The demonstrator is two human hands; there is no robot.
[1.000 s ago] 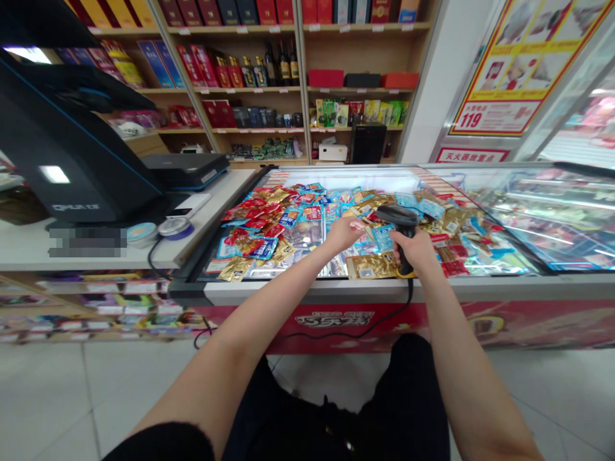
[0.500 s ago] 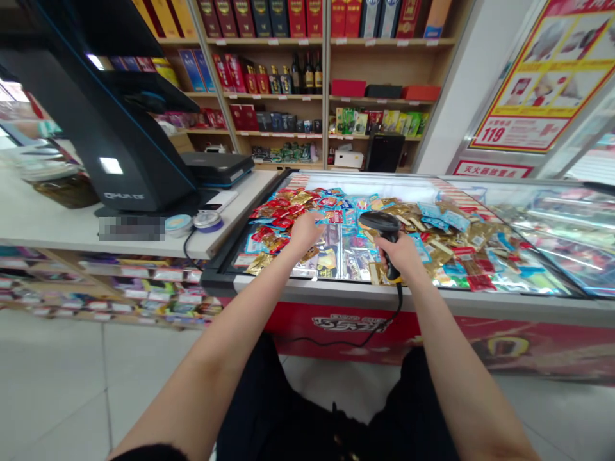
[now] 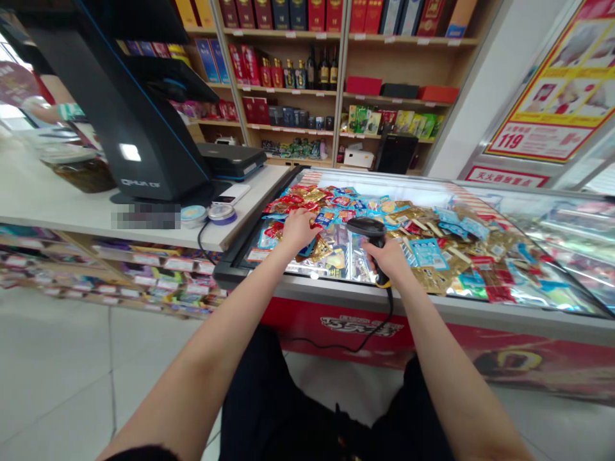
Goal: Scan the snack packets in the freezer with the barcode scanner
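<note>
My right hand is wrapped round the grip of a black barcode scanner, its head pointing left above the freezer's glass top. From the base of the grip a black cable hangs down in front of the freezer. My left hand is over the left part of a heap of small snack packets, its fingers curled down and partly hidden. At its thumb side shows a red edge of a snack packet. Gold, blue and red packets lie around both hands; a blue packet lies right of the scanner.
Left of the freezer is a white counter with a black checkout machine, round tubs and a jar. Shelves of boxes and bottles stand behind. Another person's arm shows at far left.
The view has shifted, so the background sits further right. My left hand has moved left over the packets, away from the middle. The scanner has shifted slightly left in my right hand.
</note>
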